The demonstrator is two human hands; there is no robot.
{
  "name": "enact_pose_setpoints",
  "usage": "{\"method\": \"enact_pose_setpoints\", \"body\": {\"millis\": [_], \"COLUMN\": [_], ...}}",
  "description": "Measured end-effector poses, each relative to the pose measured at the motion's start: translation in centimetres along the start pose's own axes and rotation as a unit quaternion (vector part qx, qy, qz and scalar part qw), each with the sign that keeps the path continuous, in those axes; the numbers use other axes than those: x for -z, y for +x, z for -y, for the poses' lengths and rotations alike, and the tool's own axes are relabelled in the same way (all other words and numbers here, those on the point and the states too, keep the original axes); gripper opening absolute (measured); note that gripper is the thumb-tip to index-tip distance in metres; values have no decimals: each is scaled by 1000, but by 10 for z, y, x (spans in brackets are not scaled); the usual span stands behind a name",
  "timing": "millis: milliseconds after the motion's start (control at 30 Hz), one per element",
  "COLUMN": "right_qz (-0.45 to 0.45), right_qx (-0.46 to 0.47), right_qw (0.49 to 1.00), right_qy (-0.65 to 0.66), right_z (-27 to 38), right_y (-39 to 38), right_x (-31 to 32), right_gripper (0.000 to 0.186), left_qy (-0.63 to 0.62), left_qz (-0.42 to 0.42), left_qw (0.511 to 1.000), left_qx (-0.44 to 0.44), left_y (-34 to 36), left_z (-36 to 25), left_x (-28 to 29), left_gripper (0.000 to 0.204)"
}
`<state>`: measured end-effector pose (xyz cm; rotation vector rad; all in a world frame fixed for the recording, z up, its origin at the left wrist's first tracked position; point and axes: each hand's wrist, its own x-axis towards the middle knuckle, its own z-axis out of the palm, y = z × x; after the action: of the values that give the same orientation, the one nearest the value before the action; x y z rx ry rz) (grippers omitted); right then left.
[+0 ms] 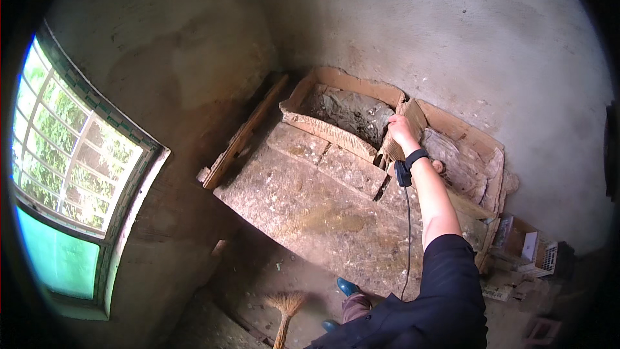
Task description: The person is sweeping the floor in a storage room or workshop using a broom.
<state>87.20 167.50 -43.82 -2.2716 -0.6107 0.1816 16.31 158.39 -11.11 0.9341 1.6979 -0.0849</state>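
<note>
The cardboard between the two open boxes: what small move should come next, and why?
Perhaps test the cardboard with a light tug before any stronger pull: the right hand is at it, the firmness of its grip cannot be seen, and the left box beside it has a ragged rim.

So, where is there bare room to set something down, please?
The stained slab looks free between the flat blocks and its near edge, left of the black cable. It is crowded behind, where the right hand meets two cardboard boxes.

left box [332,133]: open above | right end: cardboard flap [416,114], right hand [403,130] obstruct
</note>
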Motion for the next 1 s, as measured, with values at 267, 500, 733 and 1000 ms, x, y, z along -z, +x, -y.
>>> {"method": "enact_pose_setpoints", "body": {"millis": [267, 500, 733, 1000], "right_qz": [154, 192, 223, 298], "right_qx": [-60, -4, 92, 122], "right_qw": [948, 878, 966, 898], "right_qy": [-272, -438, -88, -299], "right_z": [36, 5, 24, 54], "right_y": [51, 85, 95, 81], "right_x": [-5, -34, -84, -125], "right_gripper": [27, 22, 25, 19], "left_qy": [5, 12, 16, 7], "left_qz": [-29, -34, -30, -31], "left_qw": [999, 998, 998, 997], "left_qx": [28, 47, 60, 66], "left_y": [33, 57, 72, 75], "left_z": [-49, -72, -82, -73], "left_x": [-24, -34, -36, -34], "left_gripper": [35, 35, 35, 34]}}
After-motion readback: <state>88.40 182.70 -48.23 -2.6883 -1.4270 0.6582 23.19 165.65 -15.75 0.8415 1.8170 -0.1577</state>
